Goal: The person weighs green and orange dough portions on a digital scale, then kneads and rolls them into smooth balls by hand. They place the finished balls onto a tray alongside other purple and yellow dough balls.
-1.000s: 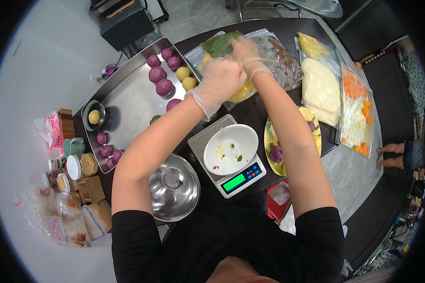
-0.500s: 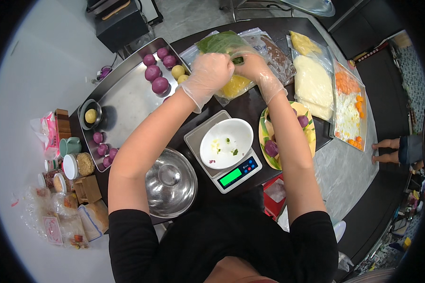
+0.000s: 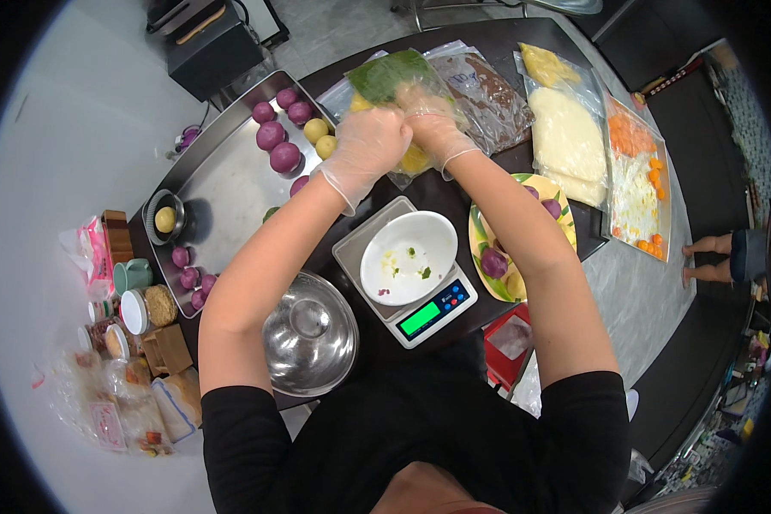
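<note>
My left hand, in a clear glove, is closed on the edge of a plastic bag of green and yellow dough. My right hand, also gloved, reaches into that bag; the plastic blurs its fingertips, so what it holds is unclear. Bags of brown and cream dough lie to the right. Below my hands, a white bowl with small green, pale and pink scraps sits on a digital scale. A steel tray with purple and yellow balls is at left, partly behind my left forearm.
A steel bowl, a patterned plate with balls and a tray with orange pieces surround my forearms. Jars, a mug and packets stand at left. A black appliance is behind. A person's legs show far right.
The view has shifted slightly. My right hand drew back from the bag, showing a small dark-green piece, then moved forward again under the plastic. My left hand stays closed at the bag.
</note>
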Action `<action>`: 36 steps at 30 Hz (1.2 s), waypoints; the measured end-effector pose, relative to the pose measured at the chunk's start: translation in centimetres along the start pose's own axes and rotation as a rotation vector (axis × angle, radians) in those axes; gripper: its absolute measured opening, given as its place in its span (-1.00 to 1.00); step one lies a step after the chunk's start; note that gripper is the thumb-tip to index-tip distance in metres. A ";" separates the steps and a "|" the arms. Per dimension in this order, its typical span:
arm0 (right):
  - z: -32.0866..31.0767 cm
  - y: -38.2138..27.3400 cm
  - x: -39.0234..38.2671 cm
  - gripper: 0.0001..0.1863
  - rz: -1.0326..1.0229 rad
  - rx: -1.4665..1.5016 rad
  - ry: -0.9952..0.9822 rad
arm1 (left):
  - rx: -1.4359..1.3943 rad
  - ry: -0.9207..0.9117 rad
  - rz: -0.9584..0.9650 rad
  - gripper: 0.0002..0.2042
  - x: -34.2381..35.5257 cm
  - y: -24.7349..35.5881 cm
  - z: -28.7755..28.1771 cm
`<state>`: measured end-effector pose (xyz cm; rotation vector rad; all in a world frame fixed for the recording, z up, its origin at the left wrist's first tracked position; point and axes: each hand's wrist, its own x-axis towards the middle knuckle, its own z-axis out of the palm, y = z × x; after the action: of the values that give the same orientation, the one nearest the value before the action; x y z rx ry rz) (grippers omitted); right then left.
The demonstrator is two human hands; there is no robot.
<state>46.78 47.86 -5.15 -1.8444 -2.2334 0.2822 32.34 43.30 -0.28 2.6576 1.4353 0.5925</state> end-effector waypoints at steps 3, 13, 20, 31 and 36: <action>-0.4 0.3 0.4 -0.60 -0.016 -0.085 -0.167 | 0.002 -0.018 0.001 -0.74 0.1 -0.1 -0.3; -2.9 2.6 -2.9 -0.66 0.332 1.306 -0.246 | -0.062 -0.111 -0.086 -0.70 1.2 0.3 -2.0; -9.5 0.7 -11.8 -0.40 0.277 1.500 -0.170 | -0.234 -0.263 -0.223 -0.61 0.2 0.2 -4.3; -8.7 -7.6 -22.3 -0.56 -0.247 0.238 -0.180 | -0.658 -0.207 -0.309 -0.68 -16.5 2.2 -15.8; -8.2 -7.5 -23.5 -0.65 -0.326 0.193 -0.108 | -0.709 -0.093 -0.557 -0.71 -24.0 3.3 -18.1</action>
<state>46.40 23.34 3.60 -1.3730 -2.4342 0.5250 16.64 19.60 9.95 1.6427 1.4792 0.7228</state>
